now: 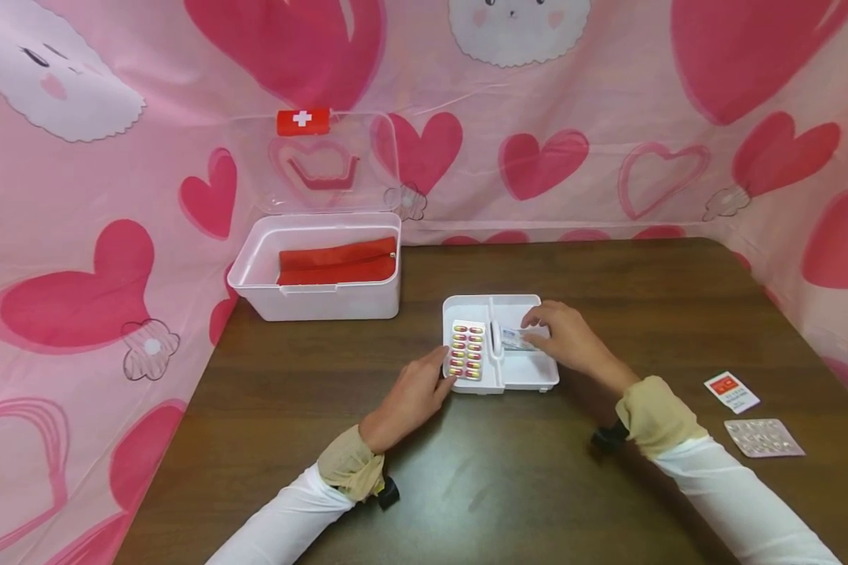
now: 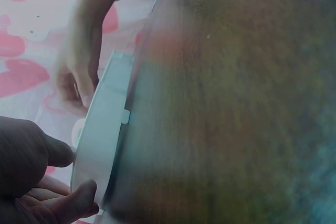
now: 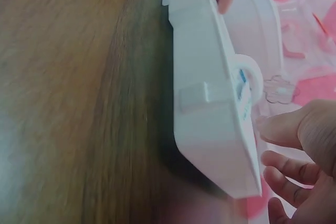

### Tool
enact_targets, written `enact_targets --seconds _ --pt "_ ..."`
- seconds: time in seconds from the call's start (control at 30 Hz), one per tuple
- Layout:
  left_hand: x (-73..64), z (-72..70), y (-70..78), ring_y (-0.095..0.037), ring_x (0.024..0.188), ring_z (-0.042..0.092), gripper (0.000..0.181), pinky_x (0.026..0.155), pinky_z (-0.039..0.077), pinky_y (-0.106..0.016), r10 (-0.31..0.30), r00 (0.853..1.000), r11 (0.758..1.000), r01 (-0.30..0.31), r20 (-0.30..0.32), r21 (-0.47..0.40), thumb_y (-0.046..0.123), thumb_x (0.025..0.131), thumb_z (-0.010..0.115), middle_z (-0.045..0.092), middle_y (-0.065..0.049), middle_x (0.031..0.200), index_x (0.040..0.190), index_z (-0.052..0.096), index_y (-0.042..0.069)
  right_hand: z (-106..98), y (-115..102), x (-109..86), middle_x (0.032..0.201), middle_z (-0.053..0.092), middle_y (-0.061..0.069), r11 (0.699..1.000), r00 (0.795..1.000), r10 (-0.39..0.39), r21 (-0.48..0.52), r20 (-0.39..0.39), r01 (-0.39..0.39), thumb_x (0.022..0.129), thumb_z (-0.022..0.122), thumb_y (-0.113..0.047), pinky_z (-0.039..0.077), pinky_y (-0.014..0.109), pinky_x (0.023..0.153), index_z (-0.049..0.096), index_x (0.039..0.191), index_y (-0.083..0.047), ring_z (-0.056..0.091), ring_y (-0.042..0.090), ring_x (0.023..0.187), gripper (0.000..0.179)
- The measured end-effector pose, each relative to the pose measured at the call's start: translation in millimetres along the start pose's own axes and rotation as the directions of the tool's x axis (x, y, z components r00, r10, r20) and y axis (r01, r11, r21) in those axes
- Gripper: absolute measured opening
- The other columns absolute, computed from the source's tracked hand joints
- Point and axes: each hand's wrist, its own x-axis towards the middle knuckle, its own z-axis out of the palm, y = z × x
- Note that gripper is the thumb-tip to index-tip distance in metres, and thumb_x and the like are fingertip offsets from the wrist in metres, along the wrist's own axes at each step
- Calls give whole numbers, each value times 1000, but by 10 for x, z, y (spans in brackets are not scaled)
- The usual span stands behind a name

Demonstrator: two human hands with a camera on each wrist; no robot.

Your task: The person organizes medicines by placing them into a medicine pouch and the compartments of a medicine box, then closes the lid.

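A white divided tray [image 1: 530, 380] with a small centre handle lies on the table. My left hand [image 1: 413, 392] grips its near left corner, thumb and fingers around the wall, also seen in the left wrist view. A blister pack of red-and-yellow capsules [image 1: 467, 350] lies in the left compartment. In the right compartment, a small clear packet with blue print [image 1: 514, 339] rests beside the handle. My right hand [image 1: 568, 337] hovers over that compartment, its thumb and loosely bent fingers spread apart close to the packet. In the right wrist view the tray wall hides most of the packet.
A white first-aid box [image 1: 311, 304] with its clear lid [image 1: 254, 173] raised stands at the back left, a red pouch [image 1: 335, 263] inside. At the right lie a white-and-red sachet [image 1: 732, 392] and a silver blister pack [image 1: 763, 438]. A heart-patterned cloth hangs behind.
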Motion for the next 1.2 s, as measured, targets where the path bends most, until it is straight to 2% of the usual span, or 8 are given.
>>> enact_targets --seconds 0.23,0.33,0.47,0.73,0.97,1.2 --pt "-1 4 -2 -23 112 66 48 93 56 -41 -1 1000 1000 1 -6 3 15 96 65 64 -15 132 139 52 -2 -209 96 -263 98 69 12 999 999 32 -11 -40 -32 85 75 -7 52 50 83 70 104 -5 65 30 93 19" --pt "-3 1 -6 -23 112 66 47 93 56 -41 5 1000 1000 -4 -10 5 15 96 66 65 -15 132 138 53 -1 -291 152 -380 102 72 12 999 997 14 -28 -72 -16 84 76 -6 51 52 86 70 106 -5 67 31 97 23" --pt "-4 3 -10 -23 113 66 47 93 56 -41 8 1000 1000 -8 -7 5 16 96 65 65 -14 132 139 53 -1 -422 220 -532 105 73 13 998 995 -11 -66 -103 4 83 77 -7 50 53 85 69 110 -6 69 34 99 28" --pt "-1 -8 -2 -23 116 65 48 95 55 -41 1 1000 1000 -1 6 -10 16 97 65 63 -15 134 140 52 -1 -658 395 -836 108 73 17 990 991 14 -136 -134 -33 81 78 -9 47 53 82 67 113 -4 68 39 98 34" --pt "-5 -22 11 -23 118 64 49 97 54 -41 -11 1000 1000 12 22 -24 15 96 65 62 -15 135 141 51 -1 -784 594 -1094 112 70 24 979 990 74 -181 -123 -96 81 79 -11 47 58 77 65 117 -5 67 45 97 40" --pt "0 -11 1 -23 117 64 49 96 54 -41 -16 1000 1000 16 23 -21 16 97 65 63 -14 135 141 51 0 -879 808 -1325 114 66 32 963 981 162 -202 -103 -180 81 78 -12 46 62 78 60 121 0 62 53 102 45"
